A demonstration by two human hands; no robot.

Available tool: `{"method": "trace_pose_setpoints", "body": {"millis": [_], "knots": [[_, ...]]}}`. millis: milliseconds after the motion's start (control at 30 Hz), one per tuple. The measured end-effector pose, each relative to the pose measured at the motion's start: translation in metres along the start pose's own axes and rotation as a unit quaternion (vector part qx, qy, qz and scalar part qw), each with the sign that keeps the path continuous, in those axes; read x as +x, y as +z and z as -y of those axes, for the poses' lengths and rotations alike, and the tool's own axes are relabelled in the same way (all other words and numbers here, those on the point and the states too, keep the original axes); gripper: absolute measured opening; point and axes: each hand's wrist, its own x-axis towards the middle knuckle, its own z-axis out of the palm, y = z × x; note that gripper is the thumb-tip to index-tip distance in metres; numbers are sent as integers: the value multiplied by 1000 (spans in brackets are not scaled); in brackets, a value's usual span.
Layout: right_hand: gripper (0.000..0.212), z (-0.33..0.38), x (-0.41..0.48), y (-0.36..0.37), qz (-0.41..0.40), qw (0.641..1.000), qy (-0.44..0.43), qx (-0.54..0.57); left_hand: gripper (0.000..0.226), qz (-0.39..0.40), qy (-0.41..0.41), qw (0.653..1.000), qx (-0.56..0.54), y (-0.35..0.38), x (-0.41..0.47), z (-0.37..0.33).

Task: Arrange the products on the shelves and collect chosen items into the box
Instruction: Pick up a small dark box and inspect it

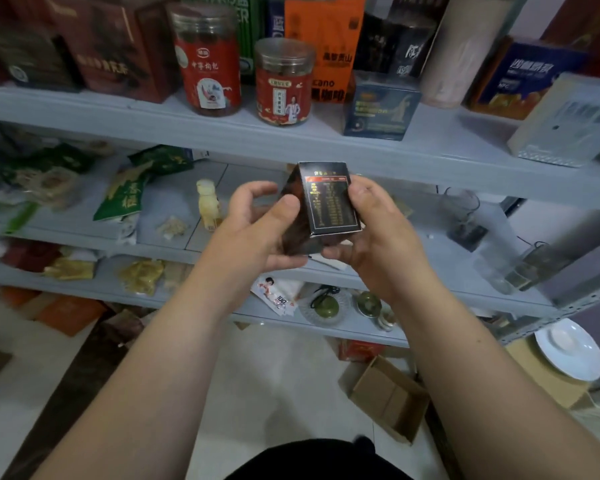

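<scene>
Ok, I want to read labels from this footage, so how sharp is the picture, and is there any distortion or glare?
Head view: the dark box, gripped by the left hand and right hand, is sharpest, its fine print unreadable; head view: green packets at far left smear; head view: shelf boards bow from the wide lens, light soft, no strong glare.

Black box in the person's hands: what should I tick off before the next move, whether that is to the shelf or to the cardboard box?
1. Two-handed hold on the black box: ok.
2. The left hand grips its left side and the right hand grips its right side: ok.
3. Product identity from the printed panel: cannot tell, text blurred.
4. The cardboard box on the floor has its flaps open: ok.
5. Bare space on the shelf right of the blue carton: ok.
</scene>
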Motion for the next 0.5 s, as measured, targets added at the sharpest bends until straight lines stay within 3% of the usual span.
{"method": "trace_pose_setpoints", "body": {"millis": [133, 267, 400, 500], "knots": [[39, 11, 7, -21, -23, 996, 37, -83, 60, 42, -62, 997, -27, 33, 6, -3], [21, 19, 15, -43, -16, 983, 65, -169, 51, 53, -134, 980, -140, 52, 12, -7], [23, 17, 22, -59, -30, 980, 108, -166, 64, 55, -168, 940, -292, 60, 21, -7], [32, 14, 23, -70, -26, 986, 79, -142, 69, 73, -176, 921, -340, 70, 29, -5]]}}
